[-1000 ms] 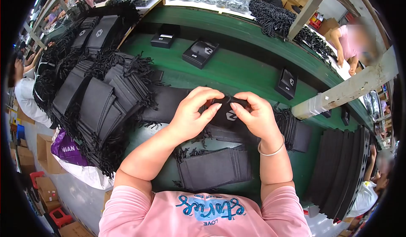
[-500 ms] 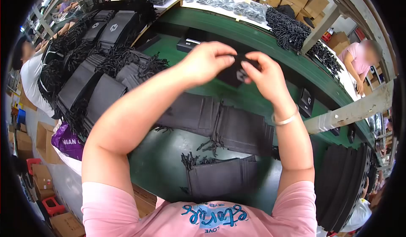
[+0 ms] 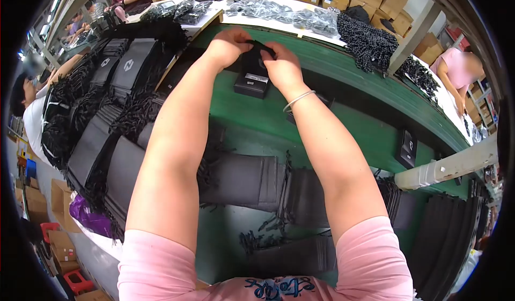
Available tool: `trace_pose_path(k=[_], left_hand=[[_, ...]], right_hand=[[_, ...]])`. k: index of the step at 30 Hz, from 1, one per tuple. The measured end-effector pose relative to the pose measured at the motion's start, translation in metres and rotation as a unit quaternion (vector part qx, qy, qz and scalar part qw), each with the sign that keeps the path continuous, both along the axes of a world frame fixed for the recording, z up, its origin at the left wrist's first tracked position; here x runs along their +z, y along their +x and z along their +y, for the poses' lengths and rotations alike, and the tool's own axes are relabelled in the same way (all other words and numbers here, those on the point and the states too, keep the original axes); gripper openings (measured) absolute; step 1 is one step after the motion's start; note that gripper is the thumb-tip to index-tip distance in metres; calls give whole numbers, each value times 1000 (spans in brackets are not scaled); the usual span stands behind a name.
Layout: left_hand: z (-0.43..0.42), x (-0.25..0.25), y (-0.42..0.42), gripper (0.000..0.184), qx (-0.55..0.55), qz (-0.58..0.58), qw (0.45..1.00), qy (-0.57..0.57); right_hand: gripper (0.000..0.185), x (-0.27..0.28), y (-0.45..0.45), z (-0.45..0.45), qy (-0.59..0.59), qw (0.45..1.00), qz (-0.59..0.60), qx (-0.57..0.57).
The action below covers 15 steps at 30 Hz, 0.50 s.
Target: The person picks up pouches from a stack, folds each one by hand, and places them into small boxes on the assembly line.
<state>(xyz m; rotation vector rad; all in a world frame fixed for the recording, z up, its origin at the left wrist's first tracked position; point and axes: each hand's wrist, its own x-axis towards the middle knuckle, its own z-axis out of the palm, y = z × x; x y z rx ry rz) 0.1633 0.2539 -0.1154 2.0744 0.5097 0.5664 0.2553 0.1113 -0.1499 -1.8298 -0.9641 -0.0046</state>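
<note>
Both arms reach far forward over the green surface (image 3: pixel 241 110). My left hand (image 3: pixel 230 46) and my right hand (image 3: pixel 281 65) pinch the top edge of a small black pouch (image 3: pixel 255 59) between them. The pouch hangs just above a black box (image 3: pixel 251 85) with a white label, hiding part of it. Nearer my body lie flat black pouches with tasselled cords (image 3: pixel 241 180), and another lies below them (image 3: pixel 292 255).
Piles of black pouches (image 3: pixel 126 67) fill the left. Another black box (image 3: pixel 407 147) stands at right, near a pale metal post (image 3: pixel 445 167). Stacked black sheets (image 3: pixel 442 231) lie lower right. A person (image 3: pixel 456 73) works across the line at upper right.
Both hands have moved forward and to the left with the black pouch, from above the near pouches to the labelled box. The arms are now stretched out further.
</note>
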Motion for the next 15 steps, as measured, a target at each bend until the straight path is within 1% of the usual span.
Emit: trace_pose_path(k=[2, 6, 7, 11, 12, 15], left_hand=[[2, -11, 9, 19, 0, 10, 1000, -11], [3, -27, 22, 21, -17, 121, 991, -54], [1, -31, 27, 21, -19, 120, 991, -57], [-6, -49, 51, 28, -6, 145, 984, 104], [-9, -51, 53, 28, -7, 146, 984, 103], [-22, -54, 59, 27, -20, 204, 947, 246]], right_hand=[[25, -6, 10, -2, -27, 1000, 4, -7], [26, -16, 31, -5, -134, 990, 27, 43], [26, -16, 33, -8, -137, 989, 25, 41], [26, -13, 41, -18, -186, 982, -41, 14], [26, -19, 45, -19, -187, 981, -41, 13], [23, -38, 61, -25, -223, 973, -57, 16]])
